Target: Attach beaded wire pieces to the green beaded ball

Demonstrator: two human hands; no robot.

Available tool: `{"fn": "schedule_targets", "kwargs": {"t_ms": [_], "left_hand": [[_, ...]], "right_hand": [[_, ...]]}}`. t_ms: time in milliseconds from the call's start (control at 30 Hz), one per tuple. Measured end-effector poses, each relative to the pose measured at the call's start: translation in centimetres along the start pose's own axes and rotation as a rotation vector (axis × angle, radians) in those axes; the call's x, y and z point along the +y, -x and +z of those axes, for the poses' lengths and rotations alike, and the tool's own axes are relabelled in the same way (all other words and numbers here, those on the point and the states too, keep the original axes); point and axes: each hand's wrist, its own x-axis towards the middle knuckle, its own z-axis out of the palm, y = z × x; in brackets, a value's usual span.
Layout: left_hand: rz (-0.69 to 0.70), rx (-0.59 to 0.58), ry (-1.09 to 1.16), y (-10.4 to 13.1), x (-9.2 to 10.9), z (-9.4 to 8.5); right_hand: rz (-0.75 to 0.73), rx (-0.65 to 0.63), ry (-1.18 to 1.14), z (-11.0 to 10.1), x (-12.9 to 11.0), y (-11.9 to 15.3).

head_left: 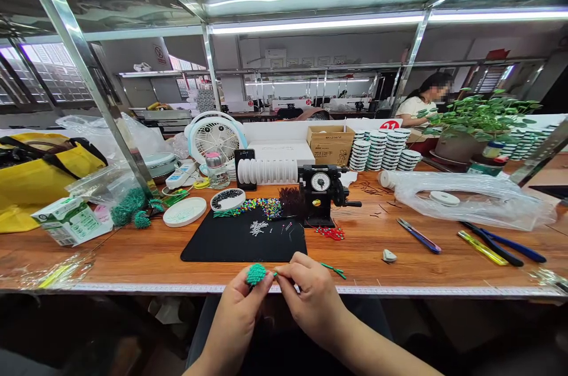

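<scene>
A round green beaded ball (256,275) is pinched between the thumb and fingers of my left hand (239,311), at the front edge of the table. Just right of it, my right hand (310,296) closes thumb and forefinger on a small green piece whose tip shows near the ball. Behind both hands lies a black mat (239,244) with white pins (258,227) and multicoloured beads (268,208) on it. Green strips (333,270) rest on the wood to the right of my right hand.
A black hand-crank machine (322,192) stands behind the mat, beside a white dish (185,211). Snips (419,236), blue-handled pliers (503,244) and a plastic bag (479,198) lie right. A milk carton (71,221) stands left. A person (415,106) sits beyond the plant.
</scene>
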Motion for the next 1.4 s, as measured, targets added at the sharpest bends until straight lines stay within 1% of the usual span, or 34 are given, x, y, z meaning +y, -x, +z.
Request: {"fn": "schedule_targets", "kwargs": {"t_ms": [133,200,267,367,400,433,467,500,533,567,633,667,700,733,767,800,833,867,900,933,967,1000,1033,1067,1100,1133,1200,1267,1333,1400], "left_hand": [[0.049,-0.049,-0.115,-0.3,0.5,-0.5],[0.077,-0.065,-0.155,-0.3,0.4,-0.6],[0.084,-0.079,-0.168,-0.2,0.0,-0.7],[0.108,-0.133,-0.208,-0.8,-0.5,-1.4],[0.155,-0.1,-0.289,-1.3,-0.3,-2.1],[0.216,-0.025,-0.401,-1.9,0.1,-3.0],[0.283,0.091,-0.526,-2.8,0.8,-4.3],[0.355,0.277,-0.714,-3.8,1.7,-5.8],[0.372,0.375,-0.784,-4.8,2.9,-7.7],[0.372,0.442,-0.831,-5.8,4.1,-9.6],[0.336,0.544,-0.939,-7.5,6.5,-13.3],[0.311,0.568,-0.987,-8.1,7.6,-14.8],[0.294,0.577,-1.029,-8.4,8.3,-15.9],[0.295,0.588,-1.063,-8.5,8.8,-16.5],[0.316,0.603,-1.09,-8.4,9.0,-16.6],[0.352,0.625,-1.109,-8.1,9.0,-16.2],[0.404,0.656,-1.122,-7.6,8.7,-15.3],[0.462,0.671,-1.122,-6.9,8.2,-14.0],[0.501,0.662,-1.113,-6.0,7.5,-12.4],[0.535,0.61,-1.092,-5.0,6.7,-10.5],[0.515,0.422,-1.013,-4.0,5.8,-8.5],[0.403,0.175,-0.919,-3.1,4.9,-6.5],[0.267,-0.014,-0.795,-2.3,4.0,-4.7],[0.142,-0.122,-0.645,-1.7,3.1,-3.1],[0.076,-0.165,-0.507,-1.3,2.4,-1.8],[0.043,-0.173,-0.393,-1.1,1.8,-0.8],[0.067,-0.137,-0.241,-1.1,0.9,0.2],[0.092,-0.103,-0.144,-1.2,0.3,0.4],[0.033,-0.078,-0.049,-1.2,-0.1,0.1],[-0.079,-0.077,-0.012,-1.0,-0.6,-0.6]], "right_hand": [[0.209,-0.188,-0.206,-1.2,-0.4,-0.9],[0.285,-0.23,-0.264,-1.6,-0.4,-1.3],[0.294,-0.255,-0.231,-1.7,-0.3,-1.4],[0.228,-0.338,-0.126,-1.6,-0.1,-1.1],[0.206,-0.344,-0.089,-1.6,0.0,-1.0],[0.192,-0.331,-0.057,-1.7,0.2,-1.0],[0.188,-0.308,-0.034,-1.8,0.3,-1.0],[0.194,-0.283,-0.022,-2.0,0.5,-1.0],[0.21,-0.261,-0.023,-2.2,0.7,-1.0],[0.235,-0.248,-0.037,-2.4,0.9,-1.1],[0.301,-0.231,-0.081,-2.8,1.1,-1.2],[0.332,-0.223,-0.11,-3.0,1.2,-1.2],[0.356,-0.213,-0.141,-3.1,1.2,-1.2],[0.371,-0.204,-0.175,-3.2,1.2,-1.2],[0.377,-0.19,-0.207,-3.2,1.2,-1.2],[0.376,-0.172,-0.237,-3.2,1.2,-1.2],[0.372,-0.15,-0.261,-3.3,1.1,-1.2],[0.369,-0.125,-0.279,-3.2,1.0,-1.3],[0.37,-0.098,-0.292,-3.2,0.9,-1.3],[0.37,-0.077,-0.301,-3.1,0.7,-1.4],[0.368,-0.061,-0.308,-3.1,0.5,-1.5],[0.366,-0.055,-0.313,-3.0,0.2,-1.5],[0.36,-0.056,-0.315,-2.8,0.0,-1.4],[0.348,-0.065,-0.317,-2.7,-0.3,-1.3],[0.336,-0.077,-0.322,-2.6,-0.6,-1.1],[0.325,-0.091,-0.333,-2.5,-0.9,-0.9],[0.314,-0.134,-0.372,-2.4,-1.4,-0.4],[0.305,-0.188,-0.41,-2.5,-1.6,0.2],[0.274,-0.284,-0.381,-2.6,-1.6,0.6],[0.22,-0.432,-0.279,-2.8,-1.3,0.8]]}}
